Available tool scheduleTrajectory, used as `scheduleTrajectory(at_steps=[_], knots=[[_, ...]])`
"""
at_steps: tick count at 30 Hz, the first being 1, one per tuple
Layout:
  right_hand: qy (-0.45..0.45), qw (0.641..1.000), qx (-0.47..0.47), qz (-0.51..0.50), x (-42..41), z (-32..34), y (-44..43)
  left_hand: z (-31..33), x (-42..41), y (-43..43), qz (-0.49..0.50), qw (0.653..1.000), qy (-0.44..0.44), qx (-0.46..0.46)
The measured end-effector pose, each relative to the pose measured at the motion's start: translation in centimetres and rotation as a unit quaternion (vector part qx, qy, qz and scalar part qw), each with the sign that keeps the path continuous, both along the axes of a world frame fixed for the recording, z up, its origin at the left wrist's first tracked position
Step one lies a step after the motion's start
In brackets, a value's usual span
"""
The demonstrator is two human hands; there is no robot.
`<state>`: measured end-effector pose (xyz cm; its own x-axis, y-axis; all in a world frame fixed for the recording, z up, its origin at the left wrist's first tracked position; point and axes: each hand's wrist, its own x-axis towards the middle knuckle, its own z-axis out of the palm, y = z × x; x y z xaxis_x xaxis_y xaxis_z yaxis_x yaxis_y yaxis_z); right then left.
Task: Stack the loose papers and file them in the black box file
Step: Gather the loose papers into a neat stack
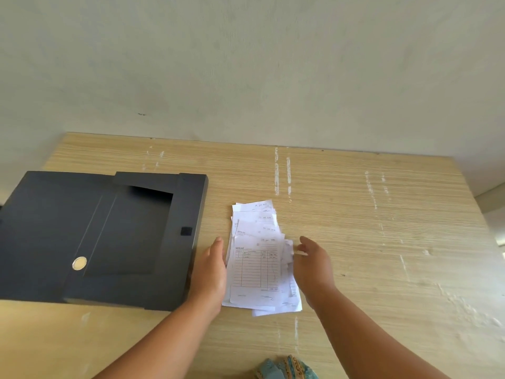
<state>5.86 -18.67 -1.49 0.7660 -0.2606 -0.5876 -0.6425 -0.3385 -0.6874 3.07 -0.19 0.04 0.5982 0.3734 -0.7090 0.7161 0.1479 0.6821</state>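
Several loose white receipt papers [257,258] lie fanned out in an uneven pile on the wooden table [369,228]. My left hand [211,272] rests flat along the pile's left edge with straight fingers. At the pile's right edge is my right hand [311,262], fingers slightly curled and touching the papers. Neither hand holds anything. The black box file [90,236] lies to the left of the papers, its lid folded open to the left and its tray showing.
A grey wall rises behind the table's far edge. White scuff marks [282,173] streak the tabletop. A bit of patterned blue and tan cloth [287,369] shows at the bottom edge. The table's right edge [481,214] runs diagonally.
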Motion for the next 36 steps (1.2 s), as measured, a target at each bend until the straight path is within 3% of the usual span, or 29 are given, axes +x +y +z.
scheduleTrajectory(at_steps=[7, 10, 13, 20, 24, 32, 36], knots=[[0.031, 0.996, 0.085, -0.007, -1.1, 0.3, -0.2, -0.4, -1.7, -1.3, -0.012, 0.998, -0.03, -0.046], [0.024, 0.997, 0.073, -0.01, -1.5, 1.2, -0.2, -0.4, -2.4, -1.3, -0.017, 0.999, -0.017, -0.03], [0.021, 0.997, 0.049, 0.057, -2.0, 1.8, 0.1, -0.4, -2.8, -1.3, -0.081, 0.996, -0.026, -0.036], [-0.001, 0.992, -0.044, 0.116, -1.0, -0.3, 0.6, -1.4, -1.7, -1.2, -0.279, 0.953, -0.053, 0.105], [-0.005, 0.987, -0.086, 0.136, -0.3, -0.5, 0.3, -0.7, -0.9, -0.9, -0.285, 0.951, -0.034, 0.118], [-0.021, 0.986, -0.105, 0.129, 0.7, -0.2, 0.7, -1.9, 0.9, -0.1, -0.367, 0.896, -0.042, 0.245], [-0.051, 0.977, -0.105, 0.178, 1.7, -0.5, 2.0, -2.1, 2.7, -0.1, -0.346, 0.91, -0.059, 0.223]])
